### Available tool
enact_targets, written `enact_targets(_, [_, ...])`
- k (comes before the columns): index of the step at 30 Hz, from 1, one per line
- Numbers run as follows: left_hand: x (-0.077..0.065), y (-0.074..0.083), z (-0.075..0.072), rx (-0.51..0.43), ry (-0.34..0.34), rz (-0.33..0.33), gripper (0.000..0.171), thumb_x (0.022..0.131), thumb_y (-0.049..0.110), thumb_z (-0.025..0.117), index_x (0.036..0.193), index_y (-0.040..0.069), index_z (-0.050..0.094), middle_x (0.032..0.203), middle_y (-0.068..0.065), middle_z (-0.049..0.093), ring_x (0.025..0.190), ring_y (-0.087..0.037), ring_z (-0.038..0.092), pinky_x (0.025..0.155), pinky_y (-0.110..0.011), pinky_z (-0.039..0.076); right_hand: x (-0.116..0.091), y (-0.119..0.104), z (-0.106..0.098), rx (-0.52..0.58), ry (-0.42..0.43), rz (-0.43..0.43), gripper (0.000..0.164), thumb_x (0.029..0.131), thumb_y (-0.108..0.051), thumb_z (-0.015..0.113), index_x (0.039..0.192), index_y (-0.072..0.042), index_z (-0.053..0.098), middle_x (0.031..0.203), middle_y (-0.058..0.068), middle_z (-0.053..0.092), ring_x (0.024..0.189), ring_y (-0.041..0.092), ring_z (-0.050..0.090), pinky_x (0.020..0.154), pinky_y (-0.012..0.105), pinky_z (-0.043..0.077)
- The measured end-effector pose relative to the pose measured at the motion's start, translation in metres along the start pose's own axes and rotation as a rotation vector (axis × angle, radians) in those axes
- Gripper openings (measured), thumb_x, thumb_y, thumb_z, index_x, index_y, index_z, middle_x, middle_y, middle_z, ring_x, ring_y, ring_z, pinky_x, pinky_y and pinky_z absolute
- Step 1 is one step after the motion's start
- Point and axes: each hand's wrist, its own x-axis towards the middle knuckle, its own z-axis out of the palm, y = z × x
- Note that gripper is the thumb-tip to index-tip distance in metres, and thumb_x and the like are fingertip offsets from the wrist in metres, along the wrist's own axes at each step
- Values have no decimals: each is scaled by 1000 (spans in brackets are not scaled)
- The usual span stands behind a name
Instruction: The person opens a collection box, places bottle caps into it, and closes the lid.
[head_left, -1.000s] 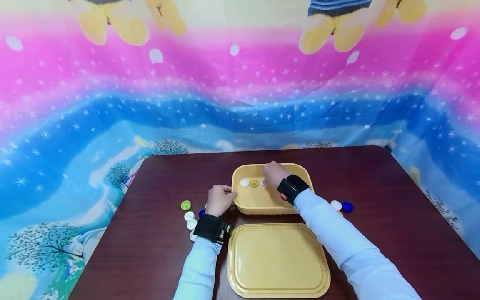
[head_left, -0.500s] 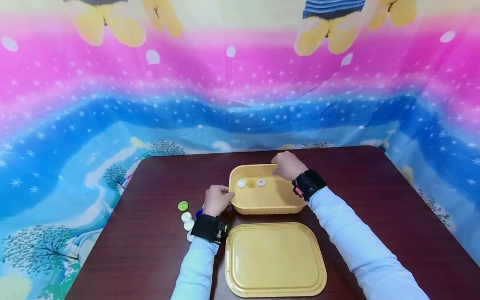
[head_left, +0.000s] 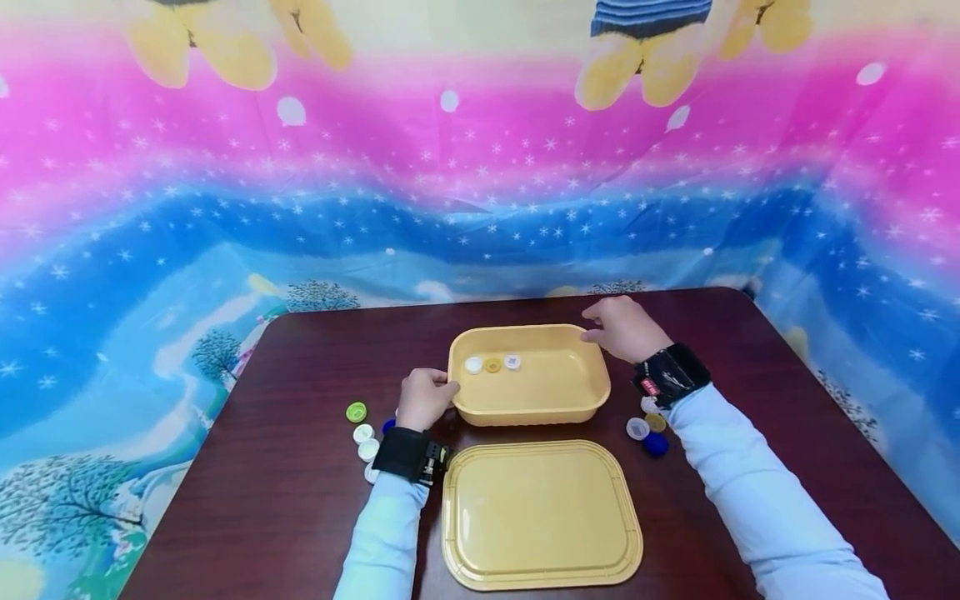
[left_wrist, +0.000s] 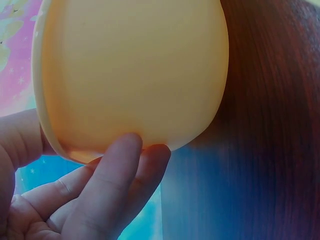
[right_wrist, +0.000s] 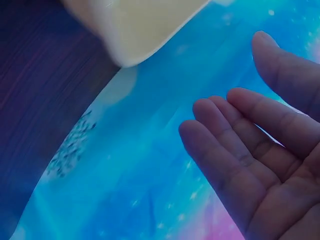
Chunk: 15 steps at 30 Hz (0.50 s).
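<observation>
Withdrawing from the yellow tub point(head_left: 570, 392): right hand point(head_left: 624, 328) now off its far right corner, fingers relaxed, empty | three caps point(head_left: 492, 364) left inside, placement apparently complete | left hand point(head_left: 423, 398) grips the tub's near left rim, as before | loose caps point(head_left: 647, 429) beside right wrist | lid point(head_left: 538, 517) nearer the person.
</observation>
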Motion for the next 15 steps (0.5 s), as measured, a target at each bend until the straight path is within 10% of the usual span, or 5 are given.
enact_targets(15, [1, -1, 2, -12, 6, 11, 21, 90, 15, 67, 103, -1, 74, 82, -9, 70, 66, -17, 66, 66, -32, 57, -54, 68, 4, 31, -21, 153, 45, 90, -12, 70, 127, 9, 58, 122, 31, 59, 107, 43, 60, 85, 52, 51])
